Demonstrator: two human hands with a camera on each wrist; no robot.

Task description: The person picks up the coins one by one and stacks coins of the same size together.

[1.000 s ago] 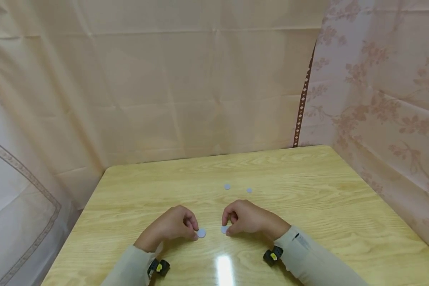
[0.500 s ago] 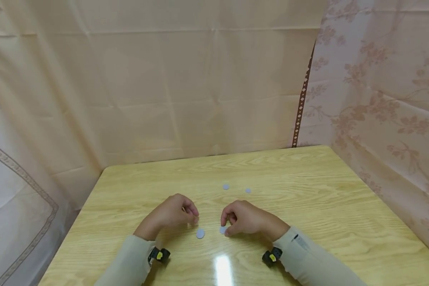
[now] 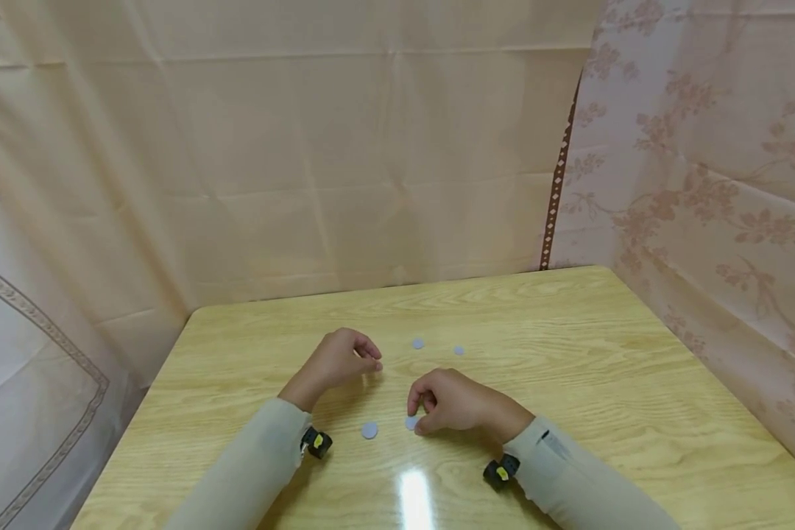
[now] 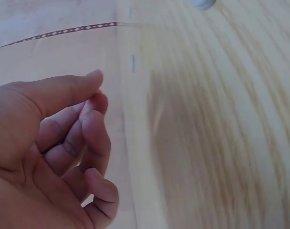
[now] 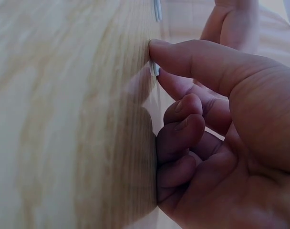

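Note:
Several small pale grey discs lie flat on the table. My right hand [image 3: 456, 401] rests on the wood, thumb and index finger at opposite edges of one disc [image 3: 411, 422]; the right wrist view shows that disc edge-on between the fingertips. Left of it lies a second disc [image 3: 369, 430], untouched. Raised over the table, my left hand [image 3: 344, 358] has loosely bent fingers with nothing between them, thumb and index tips close together. It is nearest a far disc [image 3: 418, 344], ahead and to its right. Another far disc [image 3: 459, 350] lies farther right.
The light wood-grain table [image 3: 543, 316] carries a bright light reflection near its front. Beige cloth [image 3: 371, 169] hangs behind its back edge, and a flowered cloth [image 3: 722, 206] along the right. Each wrist wears a small black camera [image 3: 500, 472].
My left hand has left the near-left disc, lifting and moving forward towards the far discs. That disc stays on the table. The right hand keeps its place at its own disc.

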